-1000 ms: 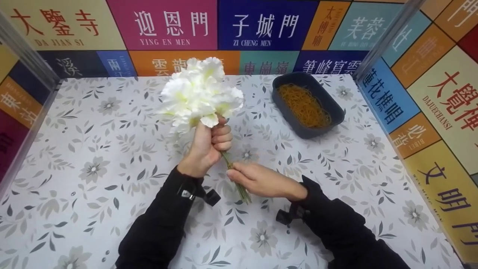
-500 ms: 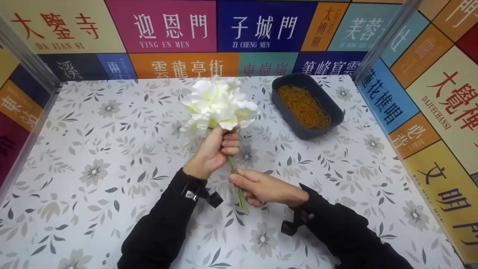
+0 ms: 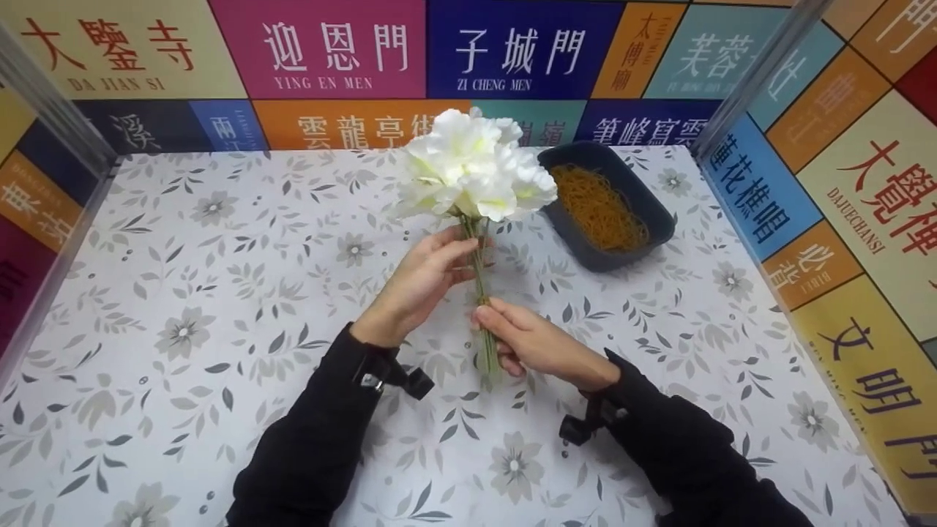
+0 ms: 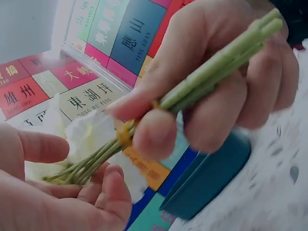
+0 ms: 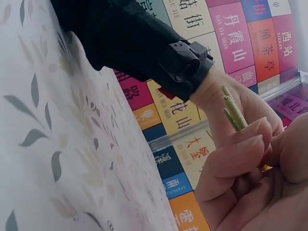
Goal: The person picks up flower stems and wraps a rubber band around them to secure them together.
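Note:
A bunch of white flowers (image 3: pixel 476 172) stands upright above the table, its thin green stems (image 4: pixel 216 67) gathered together. My right hand (image 3: pixel 542 344) pinches the stems between thumb and fingers, low on the bunch. At that grip a yellow rubber band (image 4: pixel 126 132) shows round the stems in the left wrist view. My left hand (image 3: pixel 428 274) is just below the blossoms, its fingers loosely bent behind the stems and its thumb apart from them. In the right wrist view the stem ends stick out past the right hand (image 5: pixel 255 178), which hides the blossoms.
A dark blue-grey tub (image 3: pixel 662 219) stands at the back right, partly behind the blossoms. Inside it lies a heap of thin yellow-brown bands (image 3: pixel 604 212). A flower-patterned cloth (image 3: pixel 183 410) covers the table. Panels with coloured lettering (image 3: pixel 337 51) rise at the back and sides.
The flowers have moved right and then up, away from me. My left hand has loosened from its fist round the upper stems. My right hand keeps pinching the lower stems.

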Available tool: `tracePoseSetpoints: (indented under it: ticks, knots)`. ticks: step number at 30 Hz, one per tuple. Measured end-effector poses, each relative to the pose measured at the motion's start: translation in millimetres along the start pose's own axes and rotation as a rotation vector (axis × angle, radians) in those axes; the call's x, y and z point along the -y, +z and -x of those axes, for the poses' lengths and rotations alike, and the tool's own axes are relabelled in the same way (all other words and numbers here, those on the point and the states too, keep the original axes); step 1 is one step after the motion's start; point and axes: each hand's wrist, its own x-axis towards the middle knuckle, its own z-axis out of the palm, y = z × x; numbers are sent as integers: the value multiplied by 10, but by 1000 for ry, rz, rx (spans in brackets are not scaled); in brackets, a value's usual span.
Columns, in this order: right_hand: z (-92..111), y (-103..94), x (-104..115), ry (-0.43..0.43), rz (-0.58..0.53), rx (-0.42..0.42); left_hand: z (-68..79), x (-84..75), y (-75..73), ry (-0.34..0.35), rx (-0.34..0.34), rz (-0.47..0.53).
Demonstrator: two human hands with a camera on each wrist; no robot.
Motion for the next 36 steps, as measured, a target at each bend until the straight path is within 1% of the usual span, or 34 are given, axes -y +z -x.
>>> tracePoseSetpoints:
  ticks: [2, 4, 6, 7, 8, 10, 14, 16, 19, 22, 25, 27, 30, 33, 34, 36]
  knots:
    - [-3, -16, -29, -9, 21, -5, -23, 19, -22, 67, -38, -157]
    - [-13, -26, -59, -9, 42, -5, -41, 48, -48, 117, -75, -312]
    - [-33, -37, -96, 4, 59, -7, -51, 80, -75, 147, -86, -405]
    - [-47, -47, -120, 15, 64, -9, -53, 92, -85, 148, -74, -430]
    - [-63, -61, -147, 31, 64, -10, -56, 104, -92, 133, -61, -444]
    - [-101, -92, -211, 64, 56, -18, -67, 134, -98, 76, -22, -439]
    - [-184, -178, -361, 138, 27, -36, -109, 234, -102, -49, 77, -420]
    - [-221, -215, -423, 168, 16, -29, -132, 294, -106, -87, 110, -437]
    - [-267, -261, -505, 200, 11, -6, -165, 375, -116, -110, 144, -464]
    - [-312, -284, -560, 198, 30, 12, -199, 435, -135, -108, 171, -478]
    - [-356, -283, -586, 183, 64, 6, -223, 474, -160, -106, 184, -493]
    - [-381, -275, -590, 168, 111, -9, -231, 485, -172, -113, 176, -520]
    - [-403, -263, -588, 134, 251, -55, -247, 501, -181, -135, 165, -528]
    - [-413, -258, -588, 88, 438, -106, -256, 515, -183, -165, 142, -506]
    - [-415, -262, -589, 63, 500, -124, -258, 522, -183, -184, 137, -480]
    - [-416, -274, -588, 20, 588, -146, -260, 533, -182, -211, 117, -443]
